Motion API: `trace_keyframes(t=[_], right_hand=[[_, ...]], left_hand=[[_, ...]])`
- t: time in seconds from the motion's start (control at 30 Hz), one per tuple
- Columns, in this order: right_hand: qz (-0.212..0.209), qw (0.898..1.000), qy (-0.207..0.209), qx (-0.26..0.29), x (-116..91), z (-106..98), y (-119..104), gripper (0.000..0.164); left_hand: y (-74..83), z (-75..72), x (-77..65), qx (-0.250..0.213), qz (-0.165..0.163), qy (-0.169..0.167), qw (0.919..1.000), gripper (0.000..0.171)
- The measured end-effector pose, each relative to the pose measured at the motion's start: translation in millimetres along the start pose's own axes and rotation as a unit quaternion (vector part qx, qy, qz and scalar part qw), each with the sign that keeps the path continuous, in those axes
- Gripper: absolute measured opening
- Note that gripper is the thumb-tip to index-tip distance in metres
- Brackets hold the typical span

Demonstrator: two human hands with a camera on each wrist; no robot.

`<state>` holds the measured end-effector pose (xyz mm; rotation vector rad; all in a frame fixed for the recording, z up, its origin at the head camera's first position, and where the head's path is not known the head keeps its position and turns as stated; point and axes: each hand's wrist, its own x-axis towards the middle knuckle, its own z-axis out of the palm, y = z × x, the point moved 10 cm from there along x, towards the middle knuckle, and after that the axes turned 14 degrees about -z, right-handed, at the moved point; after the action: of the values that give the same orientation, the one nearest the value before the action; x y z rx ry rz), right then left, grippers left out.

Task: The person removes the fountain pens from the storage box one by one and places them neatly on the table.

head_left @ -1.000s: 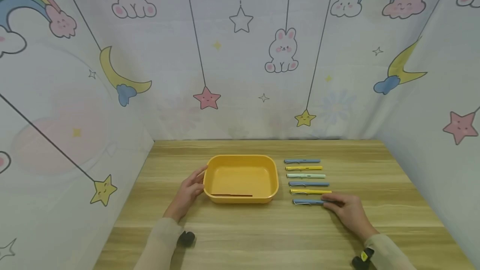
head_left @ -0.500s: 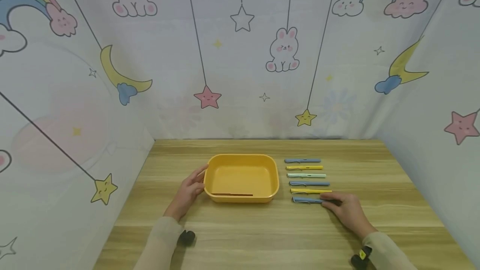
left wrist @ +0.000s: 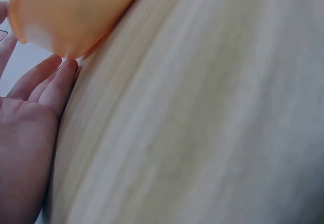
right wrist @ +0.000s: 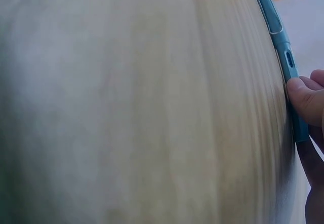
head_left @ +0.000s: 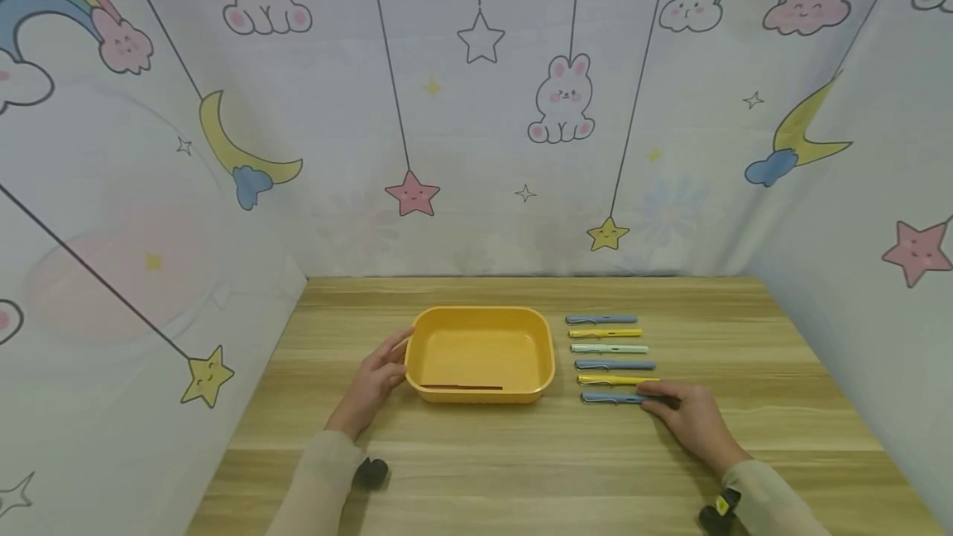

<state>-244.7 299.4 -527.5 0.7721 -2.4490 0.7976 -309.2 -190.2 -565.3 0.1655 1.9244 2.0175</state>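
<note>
My left hand [head_left: 370, 387] rests its fingertips against the left side of a yellow rectangular plastic box [head_left: 480, 396]. Close up in the left wrist view, extended fingers [left wrist: 65, 85] touch the low corner of the box wall. At the right, my right hand [head_left: 692, 418] pinches the barrel end of the nearest blue pen [head_left: 610, 398] between thumb and fingers. The clip and cap of this pen point toward the box; in the right wrist view the thumb [right wrist: 304, 98] lies across its barrel. Just behind it lies a yellow pen [head_left: 614, 380], its right end close to my fingers.
Beyond are another blue pen [head_left: 614, 365], a mint-green pen [head_left: 609, 349], a second yellow pen [head_left: 605, 333] and a far blue pen [head_left: 601, 319], in a column. A thin dark-red stick [head_left: 462, 388] lies along the box's near side. A patterned curtain [head_left: 476, 246] borders the wooden table [head_left: 484, 470].
</note>
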Motion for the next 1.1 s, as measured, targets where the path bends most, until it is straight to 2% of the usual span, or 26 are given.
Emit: trace_keyframes(t=[0.77, 0.87, 1.1], right_hand=[[-0.003, 1.0, -0.009, 0.011, 3.4, -0.5, -0.2, 0.037], [0.012, 1.0, -0.01, 0.021, 4.0, -1.2, 0.5, 0.038], [0.078, 0.996, -0.02, 0.034, 8.9, -6.8, 3.5, 0.037]], left_hand=[[0.2, -0.8, -0.8, -0.002, 0.002, 0.006, 1.0, 0.067], [0.2, -0.8, -0.9, -0.002, 0.002, 0.005, 1.0, 0.067], [-0.1, -1.0, -0.6, 0.001, 0.003, 0.005, 1.0, 0.066]])
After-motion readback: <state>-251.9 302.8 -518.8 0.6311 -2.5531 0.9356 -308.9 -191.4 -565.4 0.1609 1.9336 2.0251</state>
